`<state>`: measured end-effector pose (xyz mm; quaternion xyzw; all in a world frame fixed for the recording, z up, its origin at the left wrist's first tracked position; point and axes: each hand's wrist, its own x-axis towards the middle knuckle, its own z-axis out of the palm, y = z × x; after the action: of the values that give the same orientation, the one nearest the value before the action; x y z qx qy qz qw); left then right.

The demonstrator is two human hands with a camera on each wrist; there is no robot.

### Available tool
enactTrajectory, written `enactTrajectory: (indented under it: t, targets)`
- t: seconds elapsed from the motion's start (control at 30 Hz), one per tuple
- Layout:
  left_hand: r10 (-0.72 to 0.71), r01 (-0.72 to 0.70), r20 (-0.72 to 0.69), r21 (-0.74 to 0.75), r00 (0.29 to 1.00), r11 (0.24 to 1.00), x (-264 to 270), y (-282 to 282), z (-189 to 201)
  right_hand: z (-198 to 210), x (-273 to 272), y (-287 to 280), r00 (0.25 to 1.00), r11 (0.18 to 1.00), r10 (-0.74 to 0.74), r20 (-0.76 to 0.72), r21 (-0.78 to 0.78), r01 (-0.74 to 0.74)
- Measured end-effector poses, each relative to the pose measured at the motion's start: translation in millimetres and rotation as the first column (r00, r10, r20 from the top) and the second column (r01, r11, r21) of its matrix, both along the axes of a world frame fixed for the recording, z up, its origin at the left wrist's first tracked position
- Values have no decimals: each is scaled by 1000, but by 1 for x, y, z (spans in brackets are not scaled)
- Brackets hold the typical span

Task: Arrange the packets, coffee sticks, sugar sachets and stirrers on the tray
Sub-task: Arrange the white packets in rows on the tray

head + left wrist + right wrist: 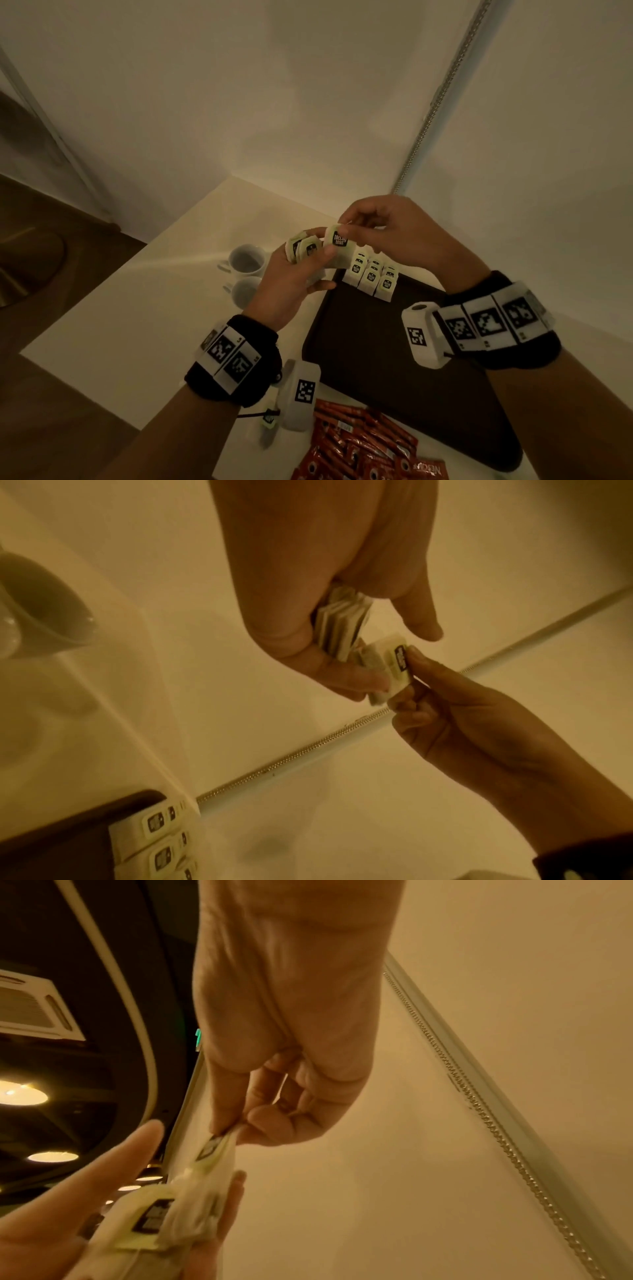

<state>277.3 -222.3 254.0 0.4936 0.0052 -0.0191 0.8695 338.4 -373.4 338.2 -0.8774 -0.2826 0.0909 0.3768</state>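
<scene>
Many red coffee sticks (pixel 359 445) lie heaped on the bench (pixel 137 308) at the near edge, too jumbled to count, just beside the near-left corner of the dark tray (pixel 376 359). At the tray's far end, pale packets (pixel 371 277) stand in three short rows; about nine show, those behind partly hidden. Two white cups (pixel 247 260) sit on the bench left of the tray.

Both hands are raised over the tray's far-left corner, meeting there. The left hand (pixel 294 284), palm up, grips a fanned stack (pixel 342 626) of the same packets between thumb and curled fingers; at least three show, though the exact count is unclear. The right hand (pixel 394 233), knuckles up, pinches one packet (pixel 339 238) by its top edge with thumb and forefinger, its other fingers curled in. That packet's lower end touches the left thumb.
</scene>
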Motion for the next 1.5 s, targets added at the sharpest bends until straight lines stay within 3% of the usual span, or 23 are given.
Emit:
enactTrajectory:
  t: [0.2, 0.43, 0.53, 0.67, 0.87, 0.97, 1.1, 1.23, 1.5]
  targets:
    - [24, -24, 10, -10, 1000, 1000, 1, -10, -9, -4, 3, -5, 997, 974, -50, -66, 218, 63]
    - [53, -53, -30, -15, 998, 998, 7, -18, -16, -12, 8, -14, 994, 957, -83, -72, 272, 100]
    - [79, -86, -127, -51, 989, 995, 13, -15, -26, -23, 18, -23, 987, 939, -115, -114, 311, 146]
    - [123, -190, -295, -211, 948, 959, 22, 0, -40, -70, 37, -42, 968, 961, -220, -118, 142, 235]
    - [113, -171, -308, -168, 945, 971, 32, 19, -44, -172, 54, -49, 899, 936, -341, -275, -189, 297]
    - [104, -173, -331, -186, 938, 967, 35, 23, -46, -202, 62, -43, 863, 921, -380, -333, -223, 319]
    - [87, -176, -353, -228, 931, 958, 37, 27, -50, -224, 79, -40, 859, 886, -457, -231, -206, 416]
    - [80, -175, -366, -237, 927, 956, 39, 32, -53, -234, 94, -42, 823, 843, -534, -195, -193, 502]
    - [48, -142, -394, -213, 918, 967, 44, 29, -53, -242, 104, -41, 808, 822, -565, -168, -197, 534]
